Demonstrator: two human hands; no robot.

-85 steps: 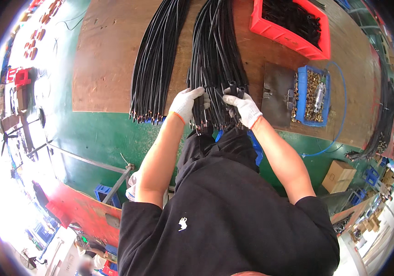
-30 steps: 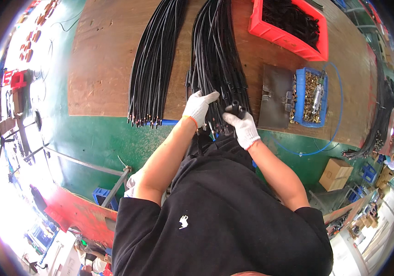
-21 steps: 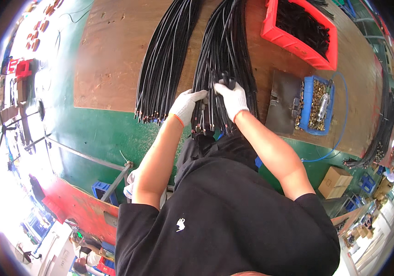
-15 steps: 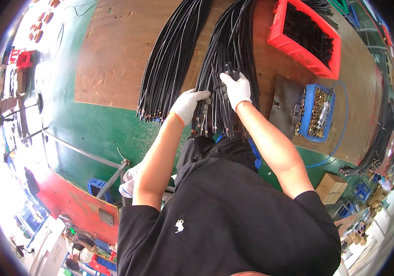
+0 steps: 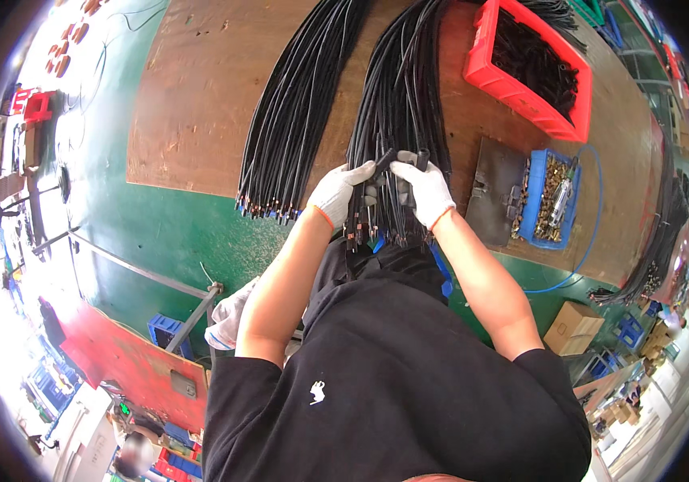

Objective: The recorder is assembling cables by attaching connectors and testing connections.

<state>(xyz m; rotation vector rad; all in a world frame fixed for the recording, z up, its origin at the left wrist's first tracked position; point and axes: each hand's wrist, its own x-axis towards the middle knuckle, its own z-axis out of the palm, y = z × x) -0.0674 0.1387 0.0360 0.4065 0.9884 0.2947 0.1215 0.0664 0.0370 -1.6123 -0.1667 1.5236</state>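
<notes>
A thick bundle of black cables lies on the wooden table, its bare copper-coloured ends pointing toward me. My left hand, in a white glove, is closed around cable near those ends. A short black sleeve slants between my two thumbs; whether it sits on a cable, I cannot tell. My right hand, also gloved, is closed with a second black sleeve sticking up from its fingers. The fingers of both hands are partly hidden among the cables.
Another black cable bundle lies to the left on the wooden tabletop. A red bin of black sleeves stands at the far right. Nearer, a blue bin holds brass-coloured fittings beside a dark metal plate. A blue hose curves past it.
My right hand has come nearer to me and down beside my left hand. One sleeve that stood in the right hand now appears between the thumbs.
</notes>
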